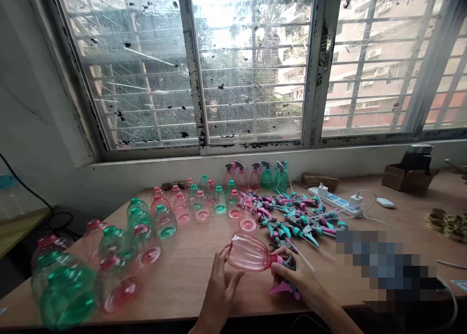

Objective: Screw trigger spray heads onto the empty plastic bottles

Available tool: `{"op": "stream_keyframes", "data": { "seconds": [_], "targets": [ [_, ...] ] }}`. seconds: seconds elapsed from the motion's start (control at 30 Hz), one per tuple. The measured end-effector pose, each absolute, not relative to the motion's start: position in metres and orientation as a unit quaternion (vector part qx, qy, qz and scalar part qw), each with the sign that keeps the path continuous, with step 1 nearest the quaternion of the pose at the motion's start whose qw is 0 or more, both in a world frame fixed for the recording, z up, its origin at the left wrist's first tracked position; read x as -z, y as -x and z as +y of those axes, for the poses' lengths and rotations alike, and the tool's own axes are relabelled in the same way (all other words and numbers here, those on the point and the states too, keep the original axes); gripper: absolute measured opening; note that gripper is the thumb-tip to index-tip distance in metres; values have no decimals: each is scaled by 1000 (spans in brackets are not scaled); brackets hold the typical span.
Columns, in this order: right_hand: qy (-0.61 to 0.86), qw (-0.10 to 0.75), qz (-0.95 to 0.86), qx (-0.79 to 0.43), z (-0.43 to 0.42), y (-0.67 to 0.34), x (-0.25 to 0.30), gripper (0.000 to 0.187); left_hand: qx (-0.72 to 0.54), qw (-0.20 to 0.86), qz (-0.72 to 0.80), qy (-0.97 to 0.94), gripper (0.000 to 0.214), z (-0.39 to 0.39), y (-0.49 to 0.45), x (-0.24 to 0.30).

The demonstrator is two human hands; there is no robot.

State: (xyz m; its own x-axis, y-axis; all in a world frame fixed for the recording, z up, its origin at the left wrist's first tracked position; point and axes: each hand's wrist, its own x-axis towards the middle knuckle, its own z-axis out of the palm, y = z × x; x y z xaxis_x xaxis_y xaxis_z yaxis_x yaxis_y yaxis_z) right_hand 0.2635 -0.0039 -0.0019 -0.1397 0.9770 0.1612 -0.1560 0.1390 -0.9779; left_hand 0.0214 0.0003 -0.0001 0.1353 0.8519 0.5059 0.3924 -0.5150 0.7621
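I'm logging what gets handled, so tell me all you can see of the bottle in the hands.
The bottle is translucent pink, apparently plastic, with a ribbed, rounded body narrowing to a neck. It is held nearly sideways over the table, base toward the left hand, whose fingers touch it. Its neck meets the spray head in the right hand; whether tightly, I cannot tell.

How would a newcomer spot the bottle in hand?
Find the wooden table under the windows, then its near edge. Between the left hand at its base and the right hand at its neck is a pink bottle. It alone is tilted sideways; the other bottles stand upright.
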Motion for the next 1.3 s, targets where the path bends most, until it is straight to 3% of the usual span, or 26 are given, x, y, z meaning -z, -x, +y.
{"op": "stream_keyframes", "data": {
  "seconds": [0.2,0.4,0.83,1.03,1.3],
  "targets": [
    [393,526,-554,-512,-6,-263,0,35,-477,240,445,-719,69,-4,-21,-1],
    [406,516,-562,-503,-3,-266,5,37,-518,261,425,-695,40,-4,-22,-4],
    [357,546,-514,-556,0,-264,8,33,-528,201,404,-719,46,5,-20,11],
    [348,550,-517,-556,1,-263,10,30,-490,239,431,-719,55,-2,-19,1],
    [340,547,-511,-570,1,-264,6,30,-514,234,409,-717,42,3,-20,11]
  ]
}}
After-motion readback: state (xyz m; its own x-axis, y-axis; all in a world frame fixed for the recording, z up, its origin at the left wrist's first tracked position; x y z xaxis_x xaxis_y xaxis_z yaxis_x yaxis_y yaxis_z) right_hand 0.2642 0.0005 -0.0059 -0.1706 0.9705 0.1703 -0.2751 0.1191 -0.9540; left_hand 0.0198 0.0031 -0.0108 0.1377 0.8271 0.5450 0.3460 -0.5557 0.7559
